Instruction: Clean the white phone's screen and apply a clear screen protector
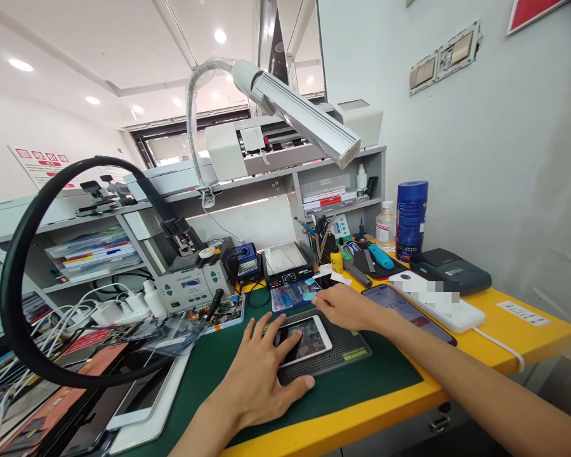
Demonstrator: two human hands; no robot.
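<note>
A small white-framed tablet (pixel 316 335) with a dark, smudged or reflecting screen lies on a grey perforated pad (pixel 349 346). My left hand (pixel 266 374) is spread over its left side, with fingertips on the screen and frame and the thumb stretched out along the pad. My right hand (pixel 347 308) is at the tablet's far edge, its fingers curled into a pinch. Whatever the right fingers hold, if anything, is too small to make out. Just beyond them are a blue patterned mat (pixel 285 297) and a small dark-and-white object (pixel 324 279).
A smartphone (pixel 409 312) and white power strip (pixel 435 301) lie at right, near a blue can (pixel 412 219). A hot-air station (pixel 193 282) with a looping black hose (pixel 16 254) stands left, beside stacked devices (pixel 137 406). A lamp (pixel 304 117) hangs overhead.
</note>
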